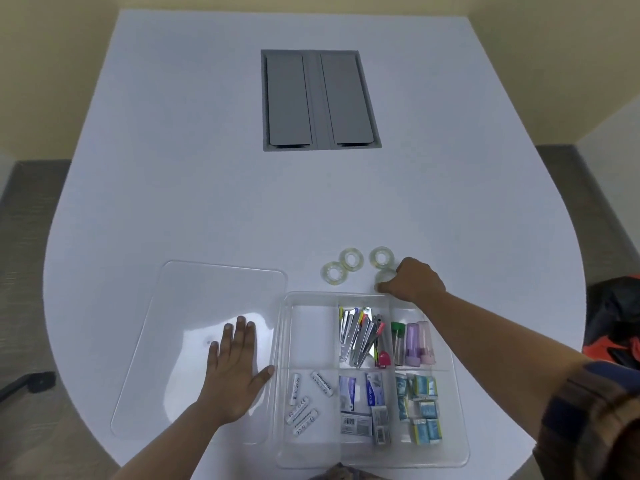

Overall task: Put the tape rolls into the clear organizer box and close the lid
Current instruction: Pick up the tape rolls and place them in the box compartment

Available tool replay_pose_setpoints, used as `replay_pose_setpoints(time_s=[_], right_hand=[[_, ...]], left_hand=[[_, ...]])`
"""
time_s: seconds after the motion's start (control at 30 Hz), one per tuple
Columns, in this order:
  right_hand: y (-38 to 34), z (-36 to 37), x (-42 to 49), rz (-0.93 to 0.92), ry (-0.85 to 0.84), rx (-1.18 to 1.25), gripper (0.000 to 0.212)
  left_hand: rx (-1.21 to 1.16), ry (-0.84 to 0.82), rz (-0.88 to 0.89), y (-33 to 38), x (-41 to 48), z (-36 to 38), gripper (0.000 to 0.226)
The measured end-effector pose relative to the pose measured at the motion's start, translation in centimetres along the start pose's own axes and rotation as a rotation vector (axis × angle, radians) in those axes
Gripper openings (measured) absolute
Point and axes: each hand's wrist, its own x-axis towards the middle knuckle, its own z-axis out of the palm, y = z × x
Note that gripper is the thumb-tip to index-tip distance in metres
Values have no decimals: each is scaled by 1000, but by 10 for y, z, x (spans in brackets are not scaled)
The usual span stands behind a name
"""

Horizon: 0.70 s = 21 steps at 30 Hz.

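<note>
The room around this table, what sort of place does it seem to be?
Probably an office or meeting room: a large white table with a grey cable hatch built into its top, and an organizer box holding staplers and batteries.

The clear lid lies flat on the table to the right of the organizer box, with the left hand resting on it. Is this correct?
Not quite. In the head view the clear lid lies flat to the left of the organizer box, not the right. The left hand does rest on it.

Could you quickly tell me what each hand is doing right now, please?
Left hand: open, flat on the clear lid, holding nothing.
Right hand: fingers closing on a tape roll on the table.
</note>
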Motion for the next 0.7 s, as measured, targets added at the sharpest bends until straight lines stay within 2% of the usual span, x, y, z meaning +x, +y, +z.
replay_pose_setpoints(time_s=[0.17,0.37,0.47,0.6,0.7], right_hand=[[-2,0,1,-1,31,-8,40],[6,-1,-2,-46,104,5,45],[7,-5,-9,-93,164,103,52],[-1,-6,-39,-329,262,220,57],[-10,6,-75,-533,250,186,37]], left_hand=[[0,-15,-5,1,0,-2,107],[-8,-18,-3,2,0,-2,109],[1,-14,-6,1,0,-1,108],[-3,-1,-4,0,-1,-1,107],[-3,8,3,0,-1,1,106]])
